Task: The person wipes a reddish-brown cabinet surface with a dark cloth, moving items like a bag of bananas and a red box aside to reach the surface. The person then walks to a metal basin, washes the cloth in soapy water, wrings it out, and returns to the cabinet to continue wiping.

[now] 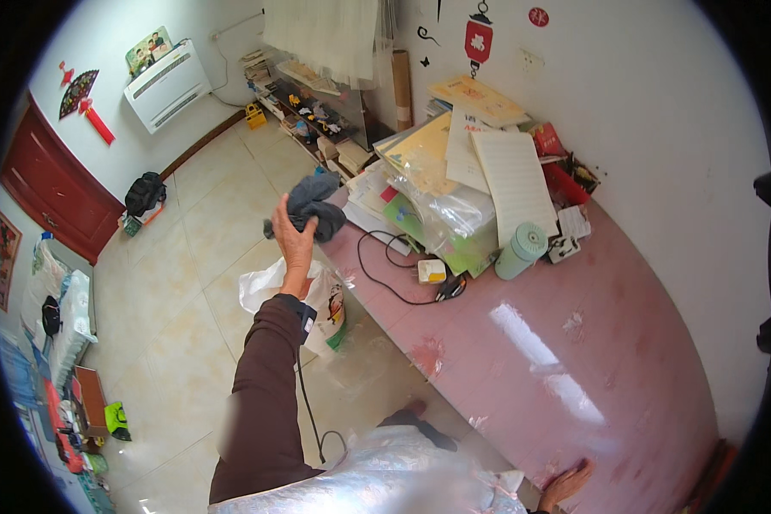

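Note:
My left hand grips a crumpled dark grey cloth, held out past the far left corner of the pink floral-patterned table. Below that arm, a white plastic bag with coloured print is partly hidden by the wrist. At the lower right, my right hand rests on the table's near edge, fingers extended, nothing visible in it. A pale green lidded cup stands on the table beside a heap of papers and books. Near them lie a black cable and a white and yellow adapter.
Behind the table's far end, a low shelf unit holds books and small toys. A black bag sits on the tiled floor by the red door. The wall borders the table's right side. Another cable hangs beside my left forearm.

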`<state>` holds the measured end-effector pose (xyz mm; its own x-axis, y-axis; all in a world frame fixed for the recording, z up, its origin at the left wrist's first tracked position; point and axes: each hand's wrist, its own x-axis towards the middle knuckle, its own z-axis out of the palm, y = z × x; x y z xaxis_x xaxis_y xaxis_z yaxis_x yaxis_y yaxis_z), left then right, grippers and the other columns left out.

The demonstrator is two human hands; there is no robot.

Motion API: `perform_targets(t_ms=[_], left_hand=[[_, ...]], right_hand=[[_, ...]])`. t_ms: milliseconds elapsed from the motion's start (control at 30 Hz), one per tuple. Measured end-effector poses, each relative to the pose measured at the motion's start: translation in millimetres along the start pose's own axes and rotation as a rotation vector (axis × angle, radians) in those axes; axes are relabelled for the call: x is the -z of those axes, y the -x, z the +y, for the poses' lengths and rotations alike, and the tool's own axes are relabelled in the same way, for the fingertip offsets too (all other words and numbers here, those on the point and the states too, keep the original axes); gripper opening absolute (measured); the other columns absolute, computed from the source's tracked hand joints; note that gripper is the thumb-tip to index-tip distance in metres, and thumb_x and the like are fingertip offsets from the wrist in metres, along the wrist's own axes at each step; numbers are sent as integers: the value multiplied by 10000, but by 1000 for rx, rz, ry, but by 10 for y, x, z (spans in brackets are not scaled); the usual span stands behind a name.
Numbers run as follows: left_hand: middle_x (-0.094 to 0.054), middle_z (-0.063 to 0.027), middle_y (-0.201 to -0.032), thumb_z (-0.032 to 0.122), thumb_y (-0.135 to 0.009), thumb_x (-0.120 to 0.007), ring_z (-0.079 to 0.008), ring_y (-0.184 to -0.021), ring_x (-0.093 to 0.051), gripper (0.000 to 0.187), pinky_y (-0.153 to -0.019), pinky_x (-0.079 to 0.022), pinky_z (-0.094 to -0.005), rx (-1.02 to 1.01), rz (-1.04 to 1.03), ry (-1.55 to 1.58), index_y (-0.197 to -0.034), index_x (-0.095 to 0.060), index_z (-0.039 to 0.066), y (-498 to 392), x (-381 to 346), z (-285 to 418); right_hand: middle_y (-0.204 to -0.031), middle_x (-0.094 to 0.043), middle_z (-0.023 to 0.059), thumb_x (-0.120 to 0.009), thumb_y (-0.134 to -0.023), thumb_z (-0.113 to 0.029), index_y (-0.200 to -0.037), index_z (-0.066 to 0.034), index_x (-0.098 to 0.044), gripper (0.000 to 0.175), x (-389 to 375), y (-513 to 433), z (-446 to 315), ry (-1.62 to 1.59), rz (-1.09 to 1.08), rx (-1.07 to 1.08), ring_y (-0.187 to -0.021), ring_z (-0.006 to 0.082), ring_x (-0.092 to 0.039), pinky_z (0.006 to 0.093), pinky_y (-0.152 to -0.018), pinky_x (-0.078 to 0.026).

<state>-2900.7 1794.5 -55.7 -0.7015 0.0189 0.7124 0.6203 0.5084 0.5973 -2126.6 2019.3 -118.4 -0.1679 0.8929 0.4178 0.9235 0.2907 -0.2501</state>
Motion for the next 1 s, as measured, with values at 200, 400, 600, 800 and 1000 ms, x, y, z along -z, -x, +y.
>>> perform_targets(t_ms=[200,400,600,800,1000], left_hand=[[-465,-207,-1316,215,-707,-758,-416,-1193,-460,698,-985,-384,-463,151,-437,-166,-1333,-456,142,458,-297,-406],[-567,-216,-1074,223,-659,-739,-415,-1016,-545,562,-871,-451,-466,85,-623,-97,-1173,-539,115,401,-140,-291],[-581,-196,-997,235,-618,-725,-402,-968,-563,517,-851,-470,-452,21,-898,-59,-1094,-569,109,748,318,375],[-610,-158,-1156,265,-650,-767,-282,-1078,-587,628,-930,-455,-355,-5,-1423,343,-1212,-571,67,859,776,1600],[-533,-121,-1283,202,-686,-801,-234,-1200,-507,680,-1016,-388,-338,80,-1417,815,-1284,-513,56,1480,565,2987]], right_hand=[[-1082,-591,243,-391,-1008,-305,-1130,36,-583,410,7,-34,-36,103,72,90,-960,420,-572,499,-847,-466],[-1120,-593,245,-411,-1005,-310,-1157,50,-558,417,19,-18,-71,181,52,120,-988,409,-579,495,-865,-473],[-1163,-574,255,-467,-987,-321,-1201,45,-538,430,-12,14,-5,98,60,53,-1031,419,-566,496,-887,-469],[-1235,-550,224,-473,-986,-333,-1245,20,-526,441,-17,12,38,91,-23,-10,-1082,409,-564,512,-934,-452],[-1195,-565,177,-450,-916,-95,-1203,37,-535,327,-103,6,-101,-335,48,-260,-1123,299,-525,411,-1005,-396]])
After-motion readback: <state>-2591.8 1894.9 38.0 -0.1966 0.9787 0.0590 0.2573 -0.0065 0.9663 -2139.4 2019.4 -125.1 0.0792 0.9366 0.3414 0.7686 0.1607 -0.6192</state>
